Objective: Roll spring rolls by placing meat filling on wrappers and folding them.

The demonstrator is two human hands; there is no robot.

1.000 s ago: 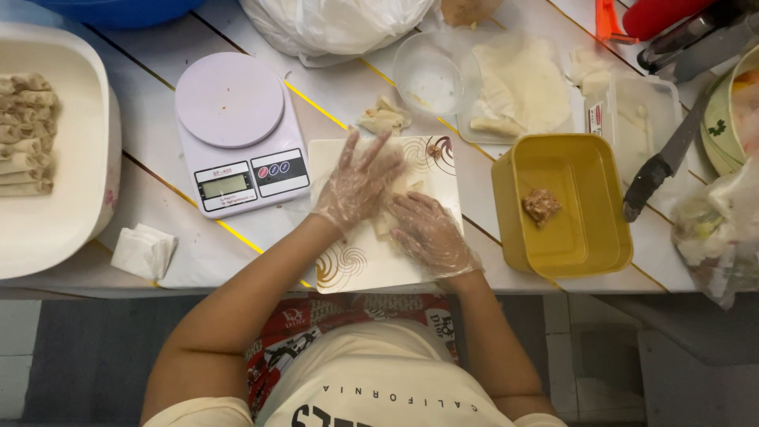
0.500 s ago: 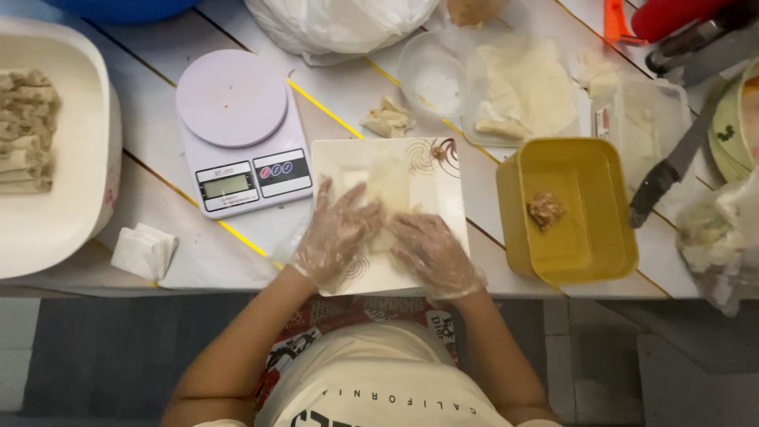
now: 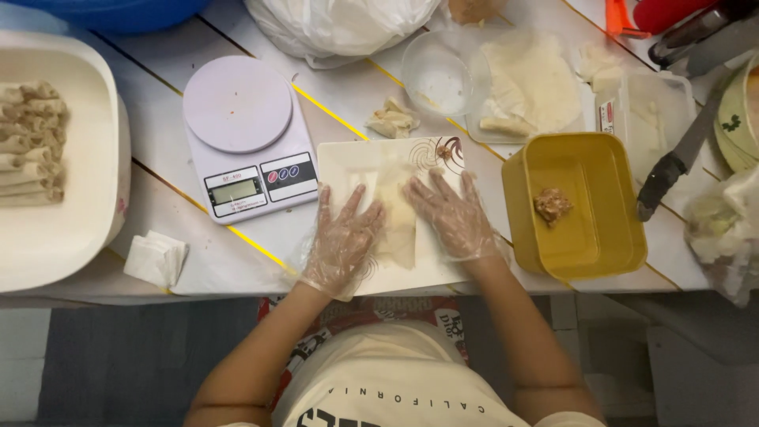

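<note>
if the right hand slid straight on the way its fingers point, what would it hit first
The right hand points up the white board, toward the scraps of wrapper just past its far edge. Those look like the first thing met, though the line is approximate.

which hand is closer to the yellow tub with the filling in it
Right. The right hand lies on the wrapper just beside the yellow tub; the left hand sits farther away, across the wrapper, nearer the scale.

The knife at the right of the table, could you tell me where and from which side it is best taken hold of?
Probably by the dark handle, the lower end of the knife, coming from the near table edge. The blade slants up and away toward the far right corner, and the handle lies bare beside the yellow tub.
</note>
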